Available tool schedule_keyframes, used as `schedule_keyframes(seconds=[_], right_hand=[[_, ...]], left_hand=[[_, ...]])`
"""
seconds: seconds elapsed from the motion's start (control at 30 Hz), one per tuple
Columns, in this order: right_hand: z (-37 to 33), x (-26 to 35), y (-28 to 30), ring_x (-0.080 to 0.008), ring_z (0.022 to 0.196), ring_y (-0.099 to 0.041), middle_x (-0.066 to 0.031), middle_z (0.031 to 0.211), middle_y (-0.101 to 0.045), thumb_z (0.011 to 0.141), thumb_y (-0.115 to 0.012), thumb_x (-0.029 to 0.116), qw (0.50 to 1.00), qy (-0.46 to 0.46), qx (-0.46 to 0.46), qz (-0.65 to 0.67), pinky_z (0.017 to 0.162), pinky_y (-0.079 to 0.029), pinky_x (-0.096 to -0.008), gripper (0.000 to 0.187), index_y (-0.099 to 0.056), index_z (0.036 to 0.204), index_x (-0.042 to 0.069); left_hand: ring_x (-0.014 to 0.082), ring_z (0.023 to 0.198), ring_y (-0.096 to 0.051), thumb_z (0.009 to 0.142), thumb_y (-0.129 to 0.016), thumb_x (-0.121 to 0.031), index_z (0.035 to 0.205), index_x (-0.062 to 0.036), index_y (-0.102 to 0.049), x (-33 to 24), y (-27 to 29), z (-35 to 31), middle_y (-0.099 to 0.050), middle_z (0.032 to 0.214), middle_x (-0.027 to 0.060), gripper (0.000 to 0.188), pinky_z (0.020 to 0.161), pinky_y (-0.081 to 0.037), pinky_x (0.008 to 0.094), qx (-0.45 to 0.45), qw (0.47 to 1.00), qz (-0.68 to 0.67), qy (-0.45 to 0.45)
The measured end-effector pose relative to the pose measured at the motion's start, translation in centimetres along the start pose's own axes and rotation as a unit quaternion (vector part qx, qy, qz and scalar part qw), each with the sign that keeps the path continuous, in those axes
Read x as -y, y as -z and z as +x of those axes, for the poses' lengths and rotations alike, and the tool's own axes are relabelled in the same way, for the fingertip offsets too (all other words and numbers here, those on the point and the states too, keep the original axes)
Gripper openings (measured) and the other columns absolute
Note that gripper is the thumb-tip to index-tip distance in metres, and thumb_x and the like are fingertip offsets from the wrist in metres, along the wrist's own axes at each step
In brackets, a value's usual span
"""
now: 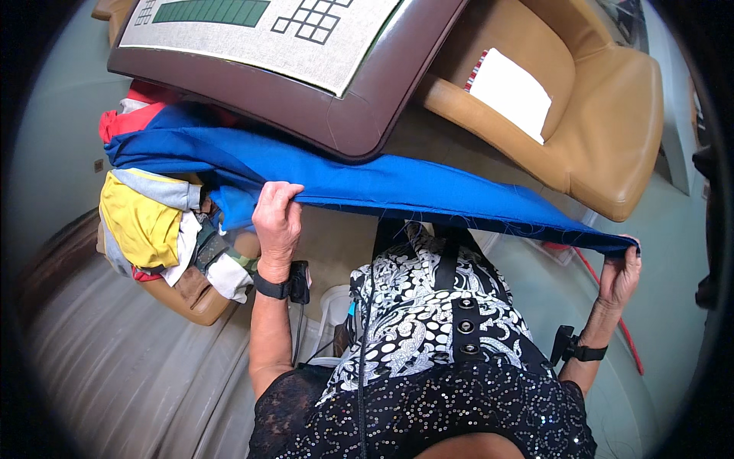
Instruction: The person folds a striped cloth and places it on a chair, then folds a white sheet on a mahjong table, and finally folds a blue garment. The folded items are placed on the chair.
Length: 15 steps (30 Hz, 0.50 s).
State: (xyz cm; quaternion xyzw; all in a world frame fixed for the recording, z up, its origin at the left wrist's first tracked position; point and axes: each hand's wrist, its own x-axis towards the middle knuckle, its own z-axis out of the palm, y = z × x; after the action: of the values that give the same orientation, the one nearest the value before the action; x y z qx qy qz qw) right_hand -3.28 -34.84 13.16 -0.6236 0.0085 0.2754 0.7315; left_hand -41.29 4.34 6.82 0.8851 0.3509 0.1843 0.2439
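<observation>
A long piece of blue fabric (397, 180) is stretched in front of me, its near edge frayed with loose threads. My left hand (277, 222) pinches that edge near the middle of the cloth. At the far right, my right hand (621, 271) grips the end corner, so the edge between both hands runs taut. Toward the left the fabric widens and lies in folds beside the table, over red cloth (134, 120). Fingertips of both hands are partly hidden by the material.
A padded table (306, 115) with a brown rim and patterned mat stands ahead. Right of it, a tan chair (596, 145) holds a white folded item (508, 92). Heaped clothes (149, 218) lie on another tan seat (180, 298) at left. A red cord (623, 329) hangs near my right arm.
</observation>
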Motion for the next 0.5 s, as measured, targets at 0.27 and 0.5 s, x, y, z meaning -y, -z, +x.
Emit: schedule_keyframes(seconds=[0.27,0.5], right_hand=[[1.5,1.2,-0.6,-0.0228,0.09,-0.054,-0.0145,0.095,-0.056,0.09,-0.05,0.02,0.997,0.047,0.061,0.002,0.085,-0.043,-0.037,0.023,-0.053,0.098,-0.001],[4.4,1.7,3.3,-0.0307,0.106,-0.051,-0.0189,0.109,-0.055,0.089,-0.05,0.022,0.996,0.064,0.037,0.045,0.096,-0.038,-0.0437,0.027,-0.055,0.101,-0.001]], left_hand=[[0.0253,0.103,-0.051,0.061,-0.059,0.005,0.076,-0.0057,-0.056,-1.9,1.3,1.9,-0.057,0.102,0.0075,0.019,0.091,-0.035,0.0417,-0.046,0.992,0.119,-0.015],[0.0246,0.072,-0.057,0.067,-0.057,0.008,0.082,-0.0043,-0.052,-3.3,1.9,2.0,-0.057,0.076,0.0091,0.02,0.075,-0.044,0.0351,-0.029,0.997,-0.071,0.006]])
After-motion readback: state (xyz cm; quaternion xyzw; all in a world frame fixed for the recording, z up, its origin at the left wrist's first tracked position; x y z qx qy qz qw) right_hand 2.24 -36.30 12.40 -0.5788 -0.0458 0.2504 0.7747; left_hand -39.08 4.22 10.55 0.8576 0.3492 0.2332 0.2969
